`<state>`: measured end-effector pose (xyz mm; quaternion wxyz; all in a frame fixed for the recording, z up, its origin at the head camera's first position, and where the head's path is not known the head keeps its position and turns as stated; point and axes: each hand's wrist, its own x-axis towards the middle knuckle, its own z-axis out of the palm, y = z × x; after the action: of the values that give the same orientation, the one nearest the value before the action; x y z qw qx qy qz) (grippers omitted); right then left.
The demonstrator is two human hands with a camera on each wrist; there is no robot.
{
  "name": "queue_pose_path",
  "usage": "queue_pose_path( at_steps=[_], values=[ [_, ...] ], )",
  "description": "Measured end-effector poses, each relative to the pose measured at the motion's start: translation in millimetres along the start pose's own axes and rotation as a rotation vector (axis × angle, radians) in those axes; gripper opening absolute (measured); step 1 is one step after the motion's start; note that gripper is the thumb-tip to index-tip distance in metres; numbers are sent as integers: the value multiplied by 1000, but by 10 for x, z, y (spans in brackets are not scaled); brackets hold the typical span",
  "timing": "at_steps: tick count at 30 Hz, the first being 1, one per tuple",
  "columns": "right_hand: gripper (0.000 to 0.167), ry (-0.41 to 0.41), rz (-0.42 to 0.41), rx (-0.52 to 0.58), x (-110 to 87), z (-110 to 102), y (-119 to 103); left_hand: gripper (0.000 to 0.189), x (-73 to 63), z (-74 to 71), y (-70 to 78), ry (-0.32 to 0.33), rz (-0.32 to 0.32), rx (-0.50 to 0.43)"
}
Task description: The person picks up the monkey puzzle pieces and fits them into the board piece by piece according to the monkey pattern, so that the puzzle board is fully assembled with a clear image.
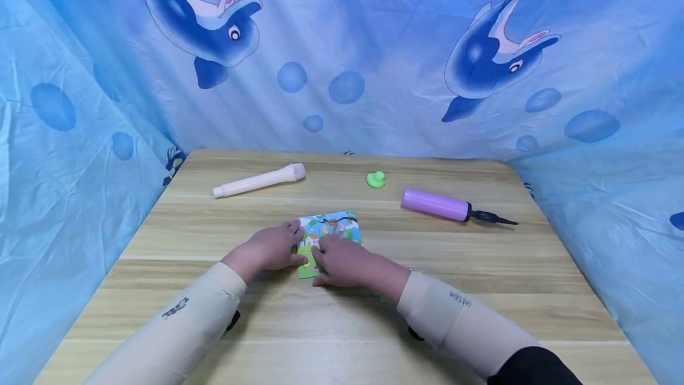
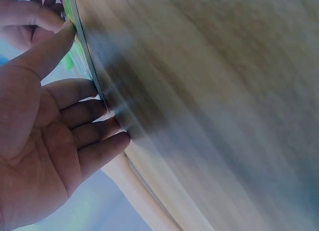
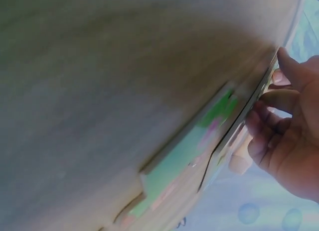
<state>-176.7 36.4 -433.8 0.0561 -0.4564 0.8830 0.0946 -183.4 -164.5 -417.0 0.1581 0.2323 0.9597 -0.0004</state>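
Observation:
A cartoon jigsaw puzzle (image 1: 342,224) lies flat on the table, green along its near side with blue sky and a house above. At its left edge, my left hand (image 1: 276,248) touches the rim with its fingertips, the thumb on the near-left corner. My right hand (image 1: 344,263) rests over the lower right part, hiding those pieces, its thumb by the near edge and its other fingers bent. No piece shows clearly between them. Close by, a loose green puzzle piece (image 3: 174,161) lies on the tabletop; in the head view the right forearm mostly covers it.
Behind the puzzle lie a white toy microphone (image 1: 259,182) and a small green rubber duck (image 1: 376,179). To the right is a purple hand pump (image 1: 435,204) with a black nozzle. A blue dolphin-print curtain (image 1: 342,28) surrounds the wooden table (image 1: 176,242).

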Motion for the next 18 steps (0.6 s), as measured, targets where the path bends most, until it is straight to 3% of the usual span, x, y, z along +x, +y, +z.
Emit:
queue_pose_path(
  at_steps=[7, 11, 18],
  values=[
    [80, -29, 17, -63, 3, -12, -25, 78, 10, -17, -1, -11, -2, 12],
    [77, -48, 17, 32, -3, 3, 57, 79, 14, -19, -10, -13, -7, 6],
    [57, 32, 32, 194, -219, -48, 283, 81, 30, 6, -24, -17, -4, -3]
  ],
)
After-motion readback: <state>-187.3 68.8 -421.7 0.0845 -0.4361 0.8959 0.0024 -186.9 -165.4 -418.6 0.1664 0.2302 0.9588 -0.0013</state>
